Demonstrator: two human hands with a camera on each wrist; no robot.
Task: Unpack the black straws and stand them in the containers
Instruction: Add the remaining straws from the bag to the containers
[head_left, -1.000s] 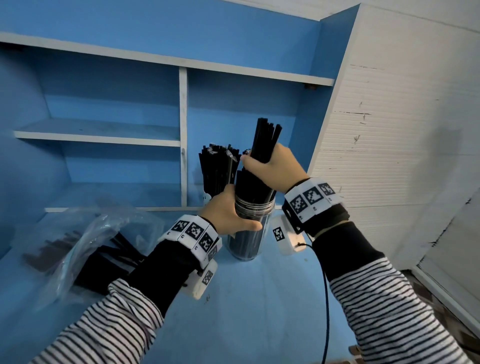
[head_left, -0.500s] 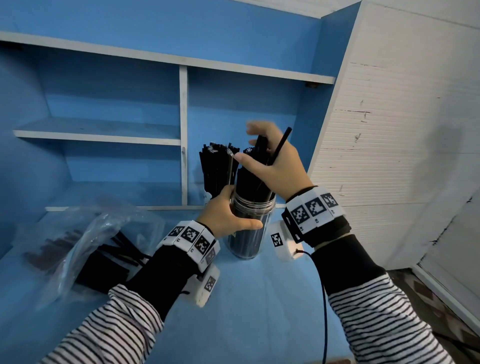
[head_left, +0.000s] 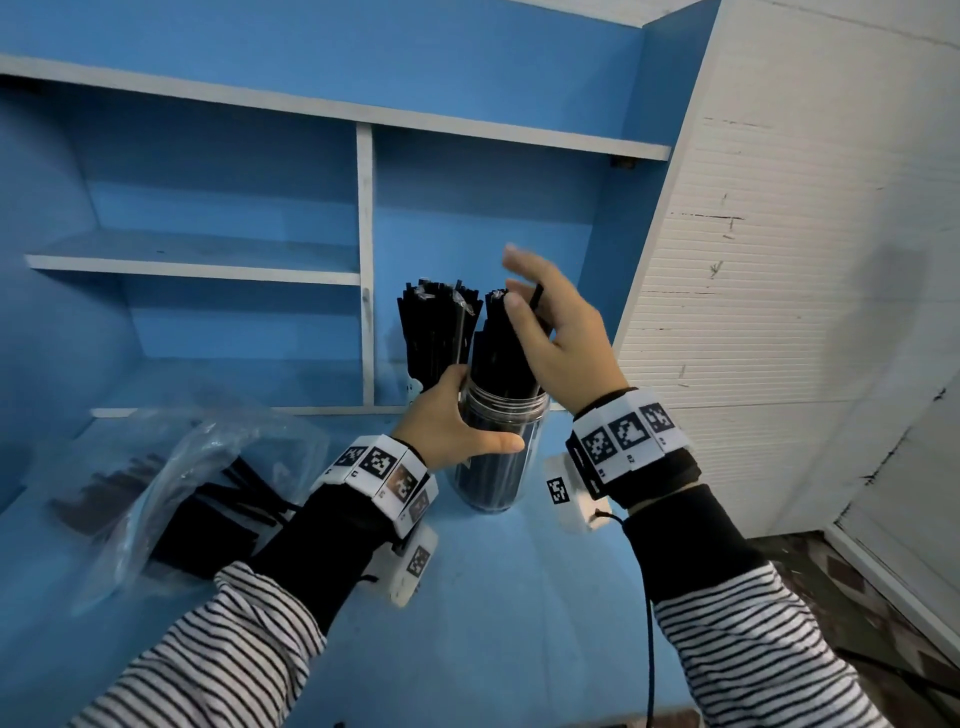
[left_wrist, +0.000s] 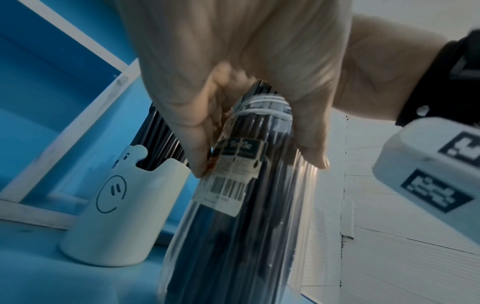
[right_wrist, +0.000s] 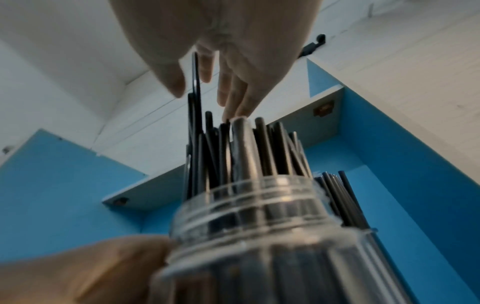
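A clear plastic jar (head_left: 498, 467) packed with upright black straws (head_left: 496, 353) stands on the blue counter. My left hand (head_left: 452, 431) grips the jar just below its threaded rim, thumb in front; the left wrist view shows the fingers wrapped round the labelled jar (left_wrist: 233, 236). Above the bundle, my right hand (head_left: 519, 293) pinches a single straw (right_wrist: 195, 82) between thumb and a finger, the other fingers spread. This straw stands among the others in the jar (right_wrist: 259, 236). Behind it a white smiley-face container (left_wrist: 116, 216) holds more straws (head_left: 436, 332).
A crumpled clear plastic bag (head_left: 156, 499) with several black straws lies on the counter at the left. Blue shelving (head_left: 197, 260) rises behind the containers. A white panelled wall (head_left: 779, 312) closes the right side, and the counter's edge runs near my right forearm.
My right hand let go of the thick bundle, which dropped into the jar, then lowered one slanting straw upright among the others. The left hand has kept its grip on the jar.
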